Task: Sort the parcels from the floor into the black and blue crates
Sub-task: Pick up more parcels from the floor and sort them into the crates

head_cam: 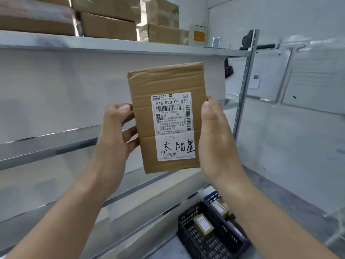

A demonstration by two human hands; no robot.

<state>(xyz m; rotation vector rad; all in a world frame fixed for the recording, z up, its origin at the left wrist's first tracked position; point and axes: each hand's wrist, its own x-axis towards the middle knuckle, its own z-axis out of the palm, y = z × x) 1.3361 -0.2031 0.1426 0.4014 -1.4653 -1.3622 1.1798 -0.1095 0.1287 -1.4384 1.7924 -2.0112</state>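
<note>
I hold a flat brown cardboard parcel [149, 101] upright in front of me, its white shipping label facing me. My left hand [115, 135] grips its left edge with thumb in front and fingers curled behind. My right hand [214, 139] holds its right edge, thumb on the front. Far below on the floor sits the black crate [188, 230] with a small brown parcel [203, 224] inside. The blue crate [240, 242] stands right behind it, partly hidden by my right forearm, with parcels in it.
Grey metal shelving [112, 46] spans the left and middle. Several cardboard boxes [108, 25] are stacked on its top shelf. A shelf upright [244, 85] stands right of the parcel. Whiteboards [270, 75] hang on the right wall.
</note>
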